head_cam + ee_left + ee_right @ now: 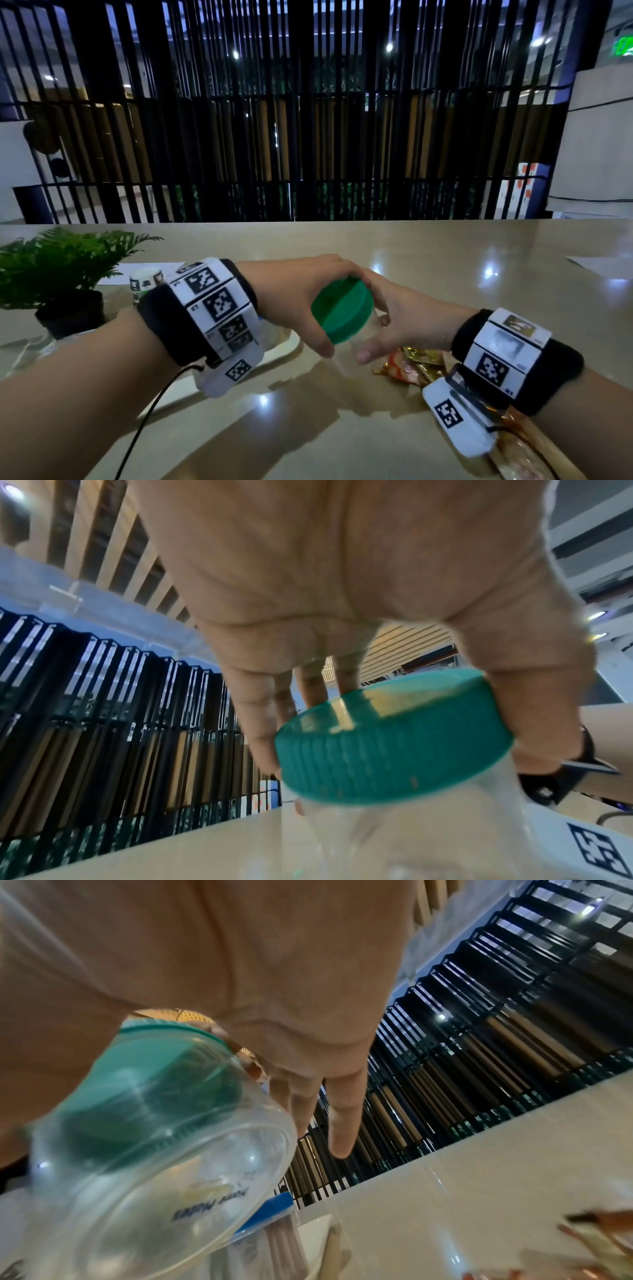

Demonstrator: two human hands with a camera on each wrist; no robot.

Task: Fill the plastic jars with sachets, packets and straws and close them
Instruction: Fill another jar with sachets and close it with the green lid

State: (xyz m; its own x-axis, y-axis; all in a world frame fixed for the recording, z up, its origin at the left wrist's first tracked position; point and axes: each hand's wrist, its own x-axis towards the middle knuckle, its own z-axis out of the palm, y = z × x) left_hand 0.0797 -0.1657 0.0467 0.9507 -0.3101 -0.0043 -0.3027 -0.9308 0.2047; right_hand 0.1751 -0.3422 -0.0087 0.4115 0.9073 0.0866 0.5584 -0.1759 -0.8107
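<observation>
A clear plastic jar point(361, 346) is held tilted above the table, with nothing visible inside it. Its green ribbed lid point(342, 322) sits on the jar's mouth. My left hand point(337, 308) grips the lid from above, thumb on the near side and fingers on the far side. My right hand point(373, 337) holds the jar's body from the right. In the left wrist view the lid point(394, 739) sits between thumb and fingers over the clear jar point(394, 831). The right wrist view looks through the jar's base point(161, 1177) at the lid point(147, 1074); one finger point(342, 1123) points straight out.
Red and gold sachets point(411, 366) lie under my right wrist, and more packets point(520, 445) nearer me. A white tray point(284, 346) lies below my left wrist. A potted fern point(61, 274) and a small labelled container point(147, 281) stand at left. Bagged straws point(274, 1231) lie below the jar.
</observation>
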